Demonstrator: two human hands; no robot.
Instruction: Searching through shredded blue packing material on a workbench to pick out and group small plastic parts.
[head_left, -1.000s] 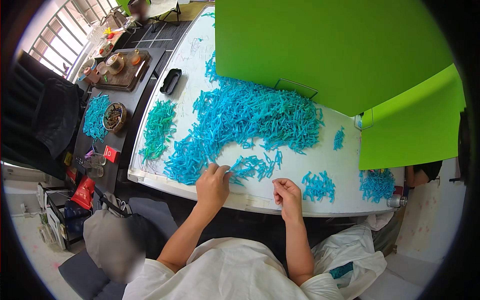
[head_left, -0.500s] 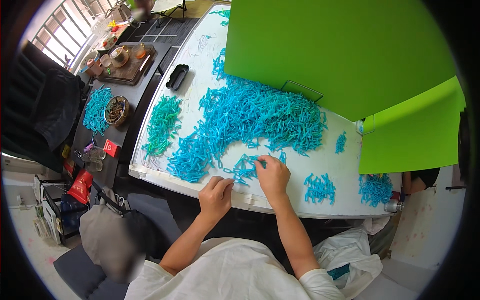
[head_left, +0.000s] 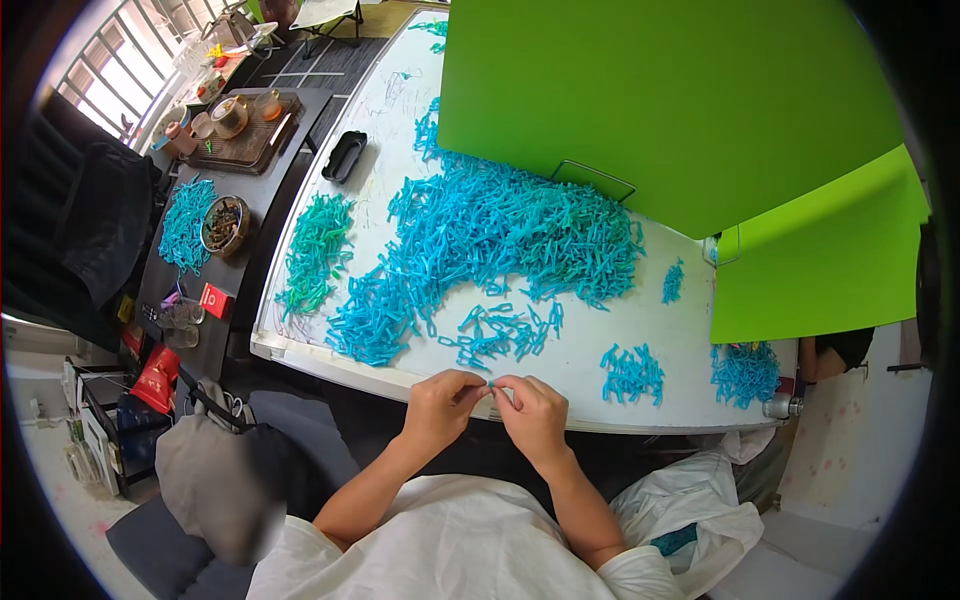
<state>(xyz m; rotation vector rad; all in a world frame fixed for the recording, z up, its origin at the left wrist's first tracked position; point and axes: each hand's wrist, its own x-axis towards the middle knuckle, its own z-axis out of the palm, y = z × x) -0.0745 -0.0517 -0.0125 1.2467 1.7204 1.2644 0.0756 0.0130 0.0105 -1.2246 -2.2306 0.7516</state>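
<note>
My left hand (head_left: 437,410) and my right hand (head_left: 535,415) meet fingertip to fingertip at the table's near edge. Both are closed in a pinch on one small blue plastic piece (head_left: 490,384), mostly covered by the fingers. Just beyond them, a loose scatter of blue plastic link-like pieces (head_left: 508,332) lies on the white table (head_left: 420,355). Behind that spreads a large heap of similar pieces (head_left: 500,220), blue with some teal on its right side.
A green pile (head_left: 317,250) lies left, near a black tray (head_left: 345,157). Smaller blue piles (head_left: 632,375) sit right. Large green panels (head_left: 660,110) rise over the far side. A dark side table (head_left: 185,290) holds a teapot (head_left: 230,116) and more blue pieces. Part of a person (head_left: 845,352) shows far right.
My right hand has drawn back from the loose scatter toward me. My left hand has moved slightly right, and the two now meet over the small blue piece.
</note>
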